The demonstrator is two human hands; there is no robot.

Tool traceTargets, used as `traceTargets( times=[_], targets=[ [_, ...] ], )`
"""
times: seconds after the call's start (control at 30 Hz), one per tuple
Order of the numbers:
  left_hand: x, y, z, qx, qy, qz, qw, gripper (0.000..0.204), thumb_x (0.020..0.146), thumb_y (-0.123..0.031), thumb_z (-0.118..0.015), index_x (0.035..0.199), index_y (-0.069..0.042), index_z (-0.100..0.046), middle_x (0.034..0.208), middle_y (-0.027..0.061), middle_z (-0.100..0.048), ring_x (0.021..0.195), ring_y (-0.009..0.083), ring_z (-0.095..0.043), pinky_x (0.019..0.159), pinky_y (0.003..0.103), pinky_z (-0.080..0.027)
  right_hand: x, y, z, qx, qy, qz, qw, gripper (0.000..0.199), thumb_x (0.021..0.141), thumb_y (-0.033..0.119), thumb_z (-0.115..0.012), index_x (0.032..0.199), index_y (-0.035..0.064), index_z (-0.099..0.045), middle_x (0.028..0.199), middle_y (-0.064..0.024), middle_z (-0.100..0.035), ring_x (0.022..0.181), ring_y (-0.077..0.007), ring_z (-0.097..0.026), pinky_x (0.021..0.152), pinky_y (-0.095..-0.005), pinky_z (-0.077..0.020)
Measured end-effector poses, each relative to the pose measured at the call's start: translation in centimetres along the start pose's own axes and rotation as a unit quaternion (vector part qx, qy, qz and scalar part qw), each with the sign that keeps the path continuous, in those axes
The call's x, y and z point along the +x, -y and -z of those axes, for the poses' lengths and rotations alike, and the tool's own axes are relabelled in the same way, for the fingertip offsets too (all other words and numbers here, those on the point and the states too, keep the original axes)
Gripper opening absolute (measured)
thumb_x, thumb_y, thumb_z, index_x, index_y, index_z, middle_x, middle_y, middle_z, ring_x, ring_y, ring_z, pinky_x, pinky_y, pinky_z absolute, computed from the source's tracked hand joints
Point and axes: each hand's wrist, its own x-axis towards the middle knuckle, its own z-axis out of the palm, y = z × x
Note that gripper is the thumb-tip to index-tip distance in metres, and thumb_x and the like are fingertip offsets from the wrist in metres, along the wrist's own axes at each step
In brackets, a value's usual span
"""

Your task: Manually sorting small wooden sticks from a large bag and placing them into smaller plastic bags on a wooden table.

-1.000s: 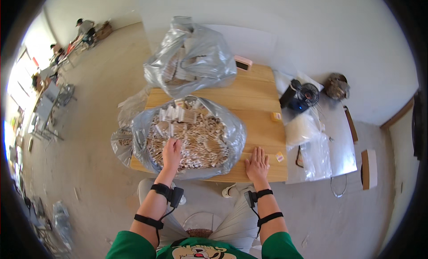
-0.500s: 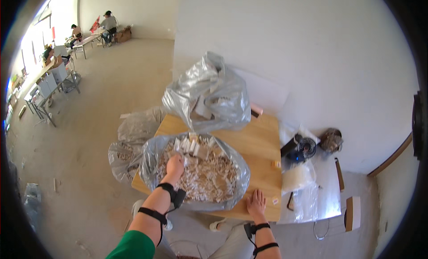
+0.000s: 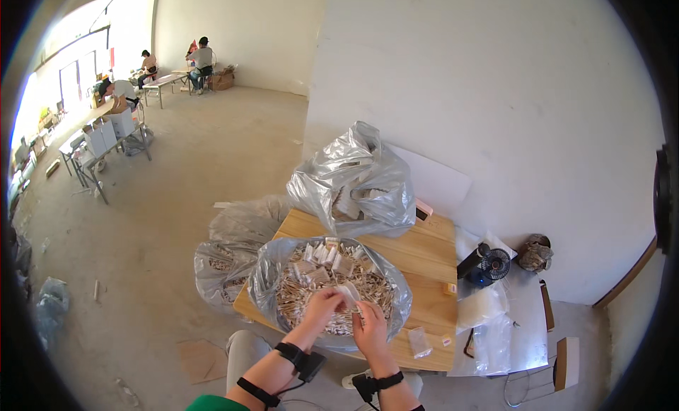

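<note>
- The left hand and right hand meet over the open bag, which sits on the near half of the table.
- Both hands pinch 1 small white packet between their fingertips; it is held just above the heap of packets filling the bag.
- Each wrist wears a black strap.
- The table is bare pale wood, and the bag's plastic spills over its near edge.
- A loose packet lies on the wood by the right hand, with 2 tiny bits near the table's right edge.
- A second, tied-up silver bag stands at the far side of the table against the white wall.
- 2 more clear bags lie on the floor to the table's left.
- A small black fan rests on plastic sheeting to the right.
- The concrete floor is dusty; far back, people sit at long tables near bright windows.
</note>
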Motion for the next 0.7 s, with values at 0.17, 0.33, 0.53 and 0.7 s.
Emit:
traceTargets(
  times=[0.17, 0.33, 0.53, 0.7],
  targets=[
    [-3.5, 0.6, -0.3, 0.123, 0.041, -0.056, 0.990, 0.013, 0.085, -0.012, -0.062, 0.080, 0.000, -0.061, 0.072, 0.0024, -0.061, 0.064, 0.0084, -0.054, 0.057, 0.023, -0.043, -1.9, 0.1, -1.8, 0.023, -0.024, -0.029, 0.999, 0.022, 0.079, -0.001, -0.061, 0.101, 0.0001, -0.061, 0.090, -0.0165, -0.061, 0.078, -0.0312, -0.060, 0.068, -0.0369, -0.0497],
    [-5.5, 0.2, -0.6, 0.160, 0.055, -0.051, 0.984, 0.017, 0.083, -0.016, -0.066, 0.080, -0.001, -0.061, 0.070, 0.0020, -0.060, 0.064, 0.0077, -0.053, 0.058, 0.024, -0.042, -2.9, 1.4, -0.8, 0.026, -0.025, -0.043, 0.998, 0.022, 0.079, -0.003, -0.060, 0.101, 0.0007, -0.062, 0.085, -0.0156, -0.061, 0.073, -0.0291, -0.061, 0.063, -0.0347, -0.0503],
    [-6.3, -0.2, -1.0, 0.278, 0.056, -0.137, 0.949, 0.018, 0.080, -0.018, -0.068, 0.078, -0.001, -0.062, 0.068, 0.0102, -0.062, 0.059, 0.0141, -0.056, 0.055, 0.029, -0.043, -2.9, 1.6, 0.0, -0.022, -0.001, -0.068, 0.997, 0.030, 0.073, -0.003, -0.059, 0.102, 0.0035, -0.057, 0.077, -0.0158, -0.060, 0.071, -0.0328, -0.060, 0.062, -0.0393, -0.0479],
    [-6.1, 0.1, -0.2, 0.263, 0.046, -0.151, 0.952, 0.016, 0.080, -0.015, -0.067, 0.076, -0.002, -0.060, 0.062, 0.0072, -0.059, 0.056, 0.0140, -0.054, 0.053, 0.029, -0.042, -3.1, 2.0, 0.8, 0.008, -0.002, -0.112, 0.994, 0.031, 0.075, -0.002, -0.059, 0.105, 0.0029, -0.049, 0.075, -0.0150, -0.061, 0.069, -0.0318, -0.061, 0.060, -0.0377, -0.0482]
  ],
)
